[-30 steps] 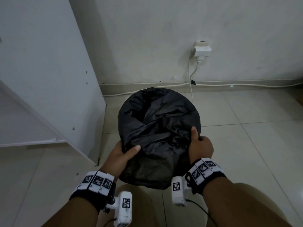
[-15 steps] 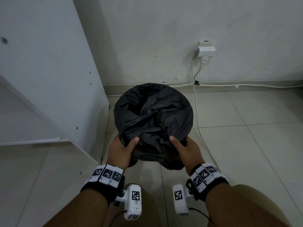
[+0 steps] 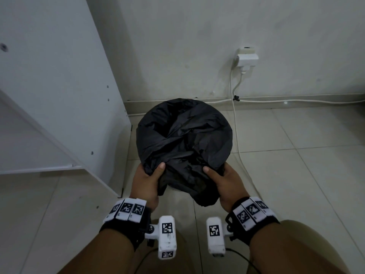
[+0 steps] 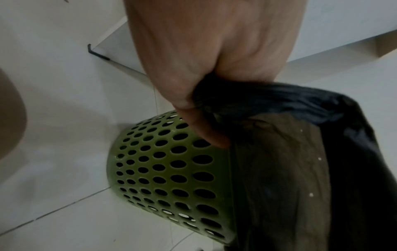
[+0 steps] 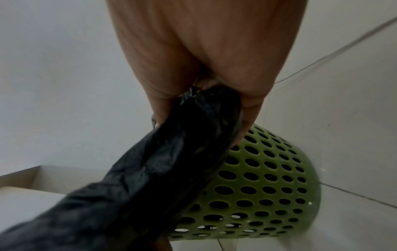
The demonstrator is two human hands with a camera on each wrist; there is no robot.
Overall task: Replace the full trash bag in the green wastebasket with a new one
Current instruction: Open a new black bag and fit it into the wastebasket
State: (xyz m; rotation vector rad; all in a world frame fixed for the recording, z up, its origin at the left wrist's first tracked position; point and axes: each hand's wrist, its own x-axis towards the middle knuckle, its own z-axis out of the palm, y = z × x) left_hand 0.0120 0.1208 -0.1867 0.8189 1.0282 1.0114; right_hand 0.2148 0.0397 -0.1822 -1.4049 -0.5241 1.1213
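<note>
A black trash bag (image 3: 183, 139) covers the top of the green perforated wastebasket (image 4: 167, 168), which stands on the tiled floor near the wall. From above the bag hides the basket entirely. My left hand (image 3: 147, 179) grips the bag's near left rim, thumb on top. My right hand (image 3: 222, 179) grips the near right rim the same way. In the left wrist view the left hand (image 4: 204, 101) bunches the black bag (image 4: 300, 152) above the basket wall. In the right wrist view the right hand (image 5: 214, 95) holds gathered bag (image 5: 161, 169) beside the wastebasket (image 5: 257, 186).
A white cabinet panel (image 3: 59, 86) stands close on the left of the basket. A wall socket with a plug (image 3: 246, 58) sits behind, and its white cable (image 3: 236, 135) runs down past the basket's right side. Tiled floor (image 3: 296, 175) extends to the right.
Both hands have drawn inward along the near rim, gathering the bag's edge toward me. The right hand shifted from the right side to the front; the overhanging bag skirt has risen.
</note>
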